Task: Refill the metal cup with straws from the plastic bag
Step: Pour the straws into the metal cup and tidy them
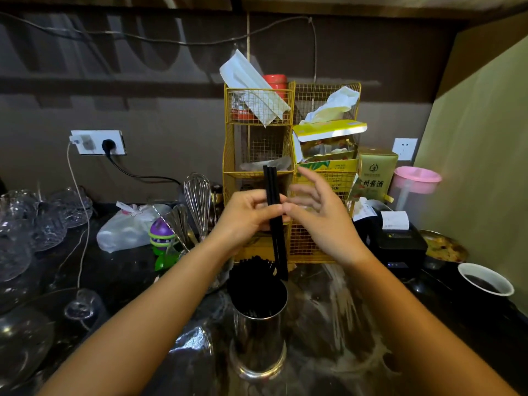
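black straws (273,201) stand upright, pinched in the left hand (245,215) above the metal cup (258,324); the right hand (323,215) beside them has fingers spread, holding nothing. a yellow wire rack (257,132) stands behind.

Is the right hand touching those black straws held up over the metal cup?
Cannot tell. In the head view the left hand grips the black straws; the right hand is open, its thumb tip right beside them.

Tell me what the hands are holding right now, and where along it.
The left hand pinches a few black straws near their middle, upright above the metal cup. The right hand is open beside them, holding nothing.
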Tool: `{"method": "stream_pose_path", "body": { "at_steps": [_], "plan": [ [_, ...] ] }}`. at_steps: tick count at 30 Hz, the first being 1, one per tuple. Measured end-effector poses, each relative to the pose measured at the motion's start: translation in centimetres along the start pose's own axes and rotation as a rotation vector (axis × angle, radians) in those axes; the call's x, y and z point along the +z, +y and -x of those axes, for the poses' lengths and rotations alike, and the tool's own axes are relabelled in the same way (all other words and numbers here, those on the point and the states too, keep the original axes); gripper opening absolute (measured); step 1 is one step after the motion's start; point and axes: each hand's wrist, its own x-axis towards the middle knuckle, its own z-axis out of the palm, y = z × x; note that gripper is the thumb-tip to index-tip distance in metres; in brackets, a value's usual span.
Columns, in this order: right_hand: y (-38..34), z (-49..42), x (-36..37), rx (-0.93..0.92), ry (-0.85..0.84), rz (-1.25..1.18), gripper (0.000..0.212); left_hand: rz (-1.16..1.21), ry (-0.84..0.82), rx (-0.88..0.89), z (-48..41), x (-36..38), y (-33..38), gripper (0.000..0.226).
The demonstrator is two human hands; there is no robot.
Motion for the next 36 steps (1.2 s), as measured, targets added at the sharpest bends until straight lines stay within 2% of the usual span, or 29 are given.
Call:
{"method": "stream_pose_path", "body": {
  "at_steps": [3, 7, 11, 16, 20, 23, 30, 33, 36],
  "plan": [
    [0.1, -0.1, 0.7, -0.086, -0.032, 0.087, 0.062, -0.064, -0.071, -0.015, 0.5, 0.7, -1.4, 0.019],
    [1.6, 0.2, 1.7, -0.135, -0.001, 0.225, 0.056, -0.204, -0.167, -0.034, 1.2, 1.0, -2.8, 0.02],
    [4.0, 1.0, 2.5, -0.15, 0.07, 0.416, 0.038, -0.505, -0.204, -0.008, 1.1, 0.6, -5.0, 0.009],
    [7.0, 2.2, 3.3, -0.122, 0.041, 0.422, 0.034, -0.926, -0.244, -0.027, 1.6, 0.8, -6.8, 0.024],
    [8.0, 3.3, 3.7, -0.128, 0.011, 0.437, 0.03, -1.123, -0.271, -0.026, 1.9, 0.9, -7.2, 0.028],
    [9.0, 4.1, 4.0, -0.097, -0.057, 0.434, 0.037, -1.143, -0.281, -0.031, 2.2, 0.7, -7.7, 0.031],
    [10.9, 4.5, 3.8, 0.016, -0.272, 0.645, 0.045, -1.079, -0.313, -0.032, 2.2, 0.1, -8.0, 0.031],
    [10.7, 4.5, 3.7, 0.029, -0.275, 0.652, 0.046, -1.034, -0.32, -0.027, 2.2, -0.1, -7.8, 0.031],
    [9.9, 4.6, 3.2, -0.008, -0.19, 0.614, 0.047, -0.954, -0.29, -0.008, 2.2, -0.4, -7.1, 0.029]
  ]
}}
